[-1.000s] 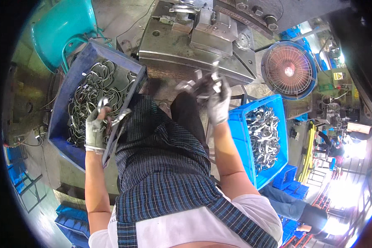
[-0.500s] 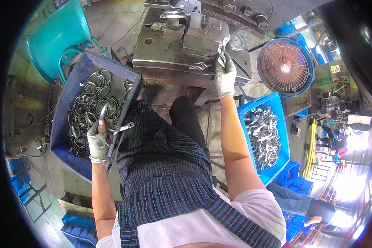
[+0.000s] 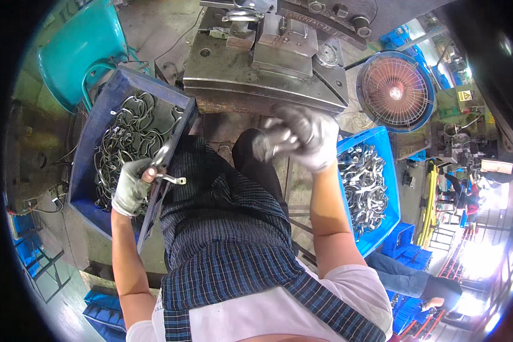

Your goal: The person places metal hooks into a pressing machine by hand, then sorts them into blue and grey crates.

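My left hand, in a whitish glove, is closed around a bent metal bracket whose flattened, holed end sticks out to the right. It hovers over the inner edge of a dark blue crate holding a heap of bent metal brackets. My gloved right hand is above the gap between my legs and a bright blue bin. Motion smears its fingers, and whether anything is in them I cannot make out. Shiny twisted metal brackets fill that bin.
Ahead stands a machine with a steel bed and a die block, another metal part lying at its far left. A round fan is right of it, a teal chair at far left. Another person's legs show at lower right.
My right hand has come back from the die block toward me, with its bracket no longer discernible. My left hand has shifted slightly down and left, and its bracket has turned.
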Motion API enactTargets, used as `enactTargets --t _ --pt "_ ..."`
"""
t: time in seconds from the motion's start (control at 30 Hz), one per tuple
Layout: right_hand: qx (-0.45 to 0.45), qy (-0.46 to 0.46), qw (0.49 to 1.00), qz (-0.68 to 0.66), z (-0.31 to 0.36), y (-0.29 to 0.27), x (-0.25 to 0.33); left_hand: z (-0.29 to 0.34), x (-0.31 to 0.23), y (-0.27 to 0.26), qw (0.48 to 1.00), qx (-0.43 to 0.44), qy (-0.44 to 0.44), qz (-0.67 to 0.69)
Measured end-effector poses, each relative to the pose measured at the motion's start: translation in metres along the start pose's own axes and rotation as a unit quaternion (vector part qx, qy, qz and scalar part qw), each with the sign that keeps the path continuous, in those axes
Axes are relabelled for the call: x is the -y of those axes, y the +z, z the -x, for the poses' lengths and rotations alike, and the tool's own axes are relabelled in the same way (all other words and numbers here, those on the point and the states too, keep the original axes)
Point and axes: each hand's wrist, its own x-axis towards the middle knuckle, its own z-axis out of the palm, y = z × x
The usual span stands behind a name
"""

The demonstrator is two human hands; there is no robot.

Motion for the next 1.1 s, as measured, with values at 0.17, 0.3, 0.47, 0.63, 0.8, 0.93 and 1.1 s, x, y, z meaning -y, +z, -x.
enactTargets --t 0.17,0.3,0.47,0.63,0.8,0.93,1.1 --pt "0.153 0.061 0.957 -0.240 -0.005 0.039 0.056 -0.035 -0.043 0.025 0.977 0.186 0.043 -0.093" --pt "0.233 0.105 0.916 -0.311 0.011 0.058 0.056 -0.043 -0.046 0.031 0.993 0.113 -0.032 0.014" --pt "-0.089 0.382 0.784 -0.481 0.035 0.054 0.004 -0.023 -0.027 0.011 0.976 -0.013 -0.105 0.188" --pt "-0.296 0.403 0.785 -0.366 0.024 0.088 -0.064 -0.004 0.018 0.002 0.982 -0.083 -0.115 0.121" --pt "-0.309 0.365 0.812 -0.333 0.028 0.114 -0.099 0.004 0.049 -0.008 0.967 -0.193 -0.127 0.111" --pt "-0.261 0.400 0.810 -0.341 0.031 0.106 -0.108 0.010 0.050 -0.015 0.958 -0.272 -0.092 0.020" --pt "-0.250 0.398 0.827 -0.309 0.029 0.103 -0.108 0.006 0.040 -0.008 0.941 -0.325 -0.053 -0.081"
